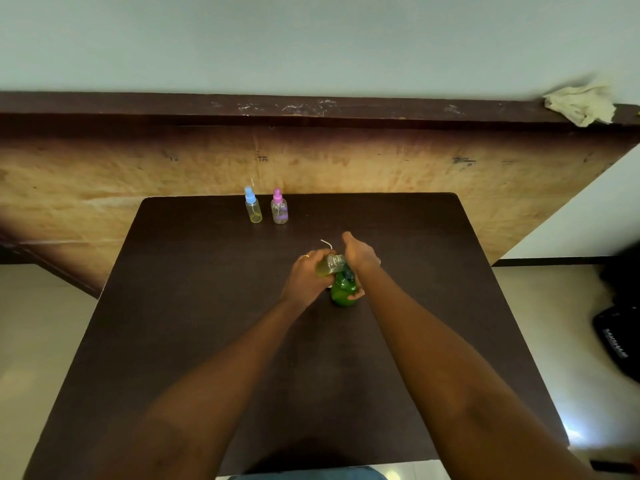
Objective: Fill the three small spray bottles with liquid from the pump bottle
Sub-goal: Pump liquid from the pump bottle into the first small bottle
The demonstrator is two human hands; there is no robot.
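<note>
A green pump bottle (343, 292) is seen upright a little past the centre of the dark table (207, 306). A small uncapped bottle (330, 265), partly filled with yellow-green liquid, is held tilted on its side at the pump bottle's 11 o'clock, its mouth turned toward the pump head. It is gripped by the left hand (306, 277), whose fingers are curled round its body; a ring (304, 257) is worn on one finger. The right hand (360, 254) is laid over the top of the pump bottle, thumb pointing to 12 o'clock; whether its fingers are closed on anything cannot be told. A thin white tube (326, 242) is visible just beyond the hands at 12 o'clock. Near the table's far edge, at 11 o'clock, a blue-capped spray bottle (254, 211) holding yellowish liquid and a pink-capped spray bottle (279, 211) are stood side by side. A crumpled cloth (580, 103) is left on the ledge (173, 105) at 2 o'clock, and a black bag (614, 341) is seen on the floor at 3 o'clock.
</note>
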